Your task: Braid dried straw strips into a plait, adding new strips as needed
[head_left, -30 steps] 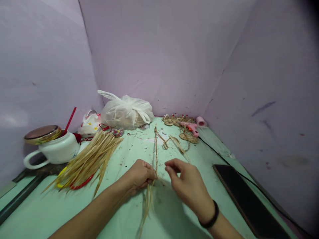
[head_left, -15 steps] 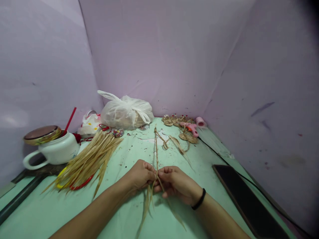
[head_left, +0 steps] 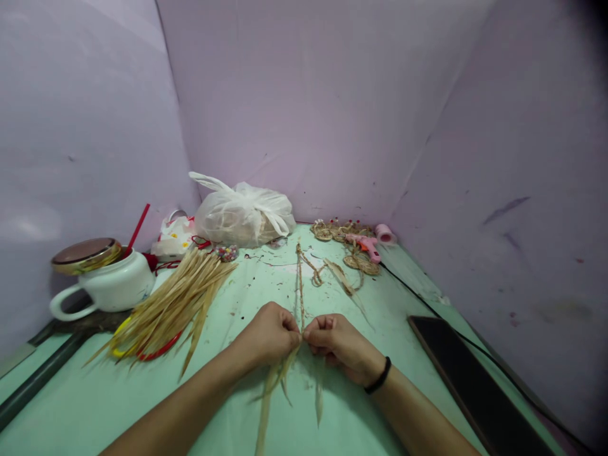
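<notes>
My left hand (head_left: pixel 268 335) and my right hand (head_left: pixel 339 345) meet at the middle of the green table (head_left: pixel 95 411), both pinched on the near end of a thin braided straw cord (head_left: pixel 300 285). The cord runs straight away from me toward the back wall. Loose dry straw strips (head_left: pixel 280 386) hang from my fingers toward me and spread on the table. A black band circles my right wrist.
A bundle of dry straw strips (head_left: pixel 175 301) lies left, over red and yellow rings. A white mug (head_left: pixel 107 285) with a round lid stands far left. Behind are a white plastic bag (head_left: pixel 242 215), coiled straw pieces (head_left: pixel 351 244), a pink glue gun (head_left: pixel 365 244) and a dark phone (head_left: pixel 470 373).
My right hand came in from the right, closed on the straw beside my left hand, and the loose strips shifted below both hands.
</notes>
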The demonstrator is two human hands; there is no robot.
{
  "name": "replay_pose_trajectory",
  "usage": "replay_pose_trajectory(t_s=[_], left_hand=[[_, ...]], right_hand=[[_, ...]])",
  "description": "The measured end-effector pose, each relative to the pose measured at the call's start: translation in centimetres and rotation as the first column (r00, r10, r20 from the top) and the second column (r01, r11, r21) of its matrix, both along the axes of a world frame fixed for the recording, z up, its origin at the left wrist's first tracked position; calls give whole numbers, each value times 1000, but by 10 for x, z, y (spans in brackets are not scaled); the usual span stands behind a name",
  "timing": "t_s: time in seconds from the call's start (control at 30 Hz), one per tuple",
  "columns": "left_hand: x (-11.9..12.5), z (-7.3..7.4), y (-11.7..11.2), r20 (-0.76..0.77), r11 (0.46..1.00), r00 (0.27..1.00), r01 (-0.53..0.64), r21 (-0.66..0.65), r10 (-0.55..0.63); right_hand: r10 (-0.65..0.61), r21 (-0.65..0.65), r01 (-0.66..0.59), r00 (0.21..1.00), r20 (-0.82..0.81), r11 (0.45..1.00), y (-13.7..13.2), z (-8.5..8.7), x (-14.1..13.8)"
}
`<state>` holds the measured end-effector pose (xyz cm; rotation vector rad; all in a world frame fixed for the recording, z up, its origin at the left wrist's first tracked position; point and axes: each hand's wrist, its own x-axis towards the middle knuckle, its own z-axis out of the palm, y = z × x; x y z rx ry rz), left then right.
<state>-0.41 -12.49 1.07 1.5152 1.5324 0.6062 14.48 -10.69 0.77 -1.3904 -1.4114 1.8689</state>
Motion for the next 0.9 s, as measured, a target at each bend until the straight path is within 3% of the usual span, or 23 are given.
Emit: replay_pose_trajectory(t_s=[0.17,0.37,0.5,0.6,0.67,0.73,0.83,0.9], left_hand=[[1,8,-7,-106,998,994,18,-67,-25],[30,13,-42,-463,982,885,43,186,49],[36,12,-53,-544,967,839,134,215,4],[24,19,-43,-413,976,911,108,191,-20],[15,25,-31,-247,982,964,-59,179,103],[9,28,-20,-22,981,981,-193,-11,193],[10,22,-12,262,936,947,-89,-342,186],[12,16,-11,326,921,926,-54,-386,190]], right_hand=[[1,-1,-1,1000,-19,1000,-1,-4,-1],[-117,79,122,991,-59,989,-10,-6,-9],[-128,18,130,987,-98,991,-14,-5,-11],[-82,-72,70,980,-182,995,-13,-5,-7],[-54,-103,29,967,-250,994,-13,-5,-4],[-37,-110,5,956,-292,994,-12,-4,-3],[-32,-87,7,957,-289,996,-11,-2,-2],[-9,-48,-2,972,-236,999,-10,-2,-2]])
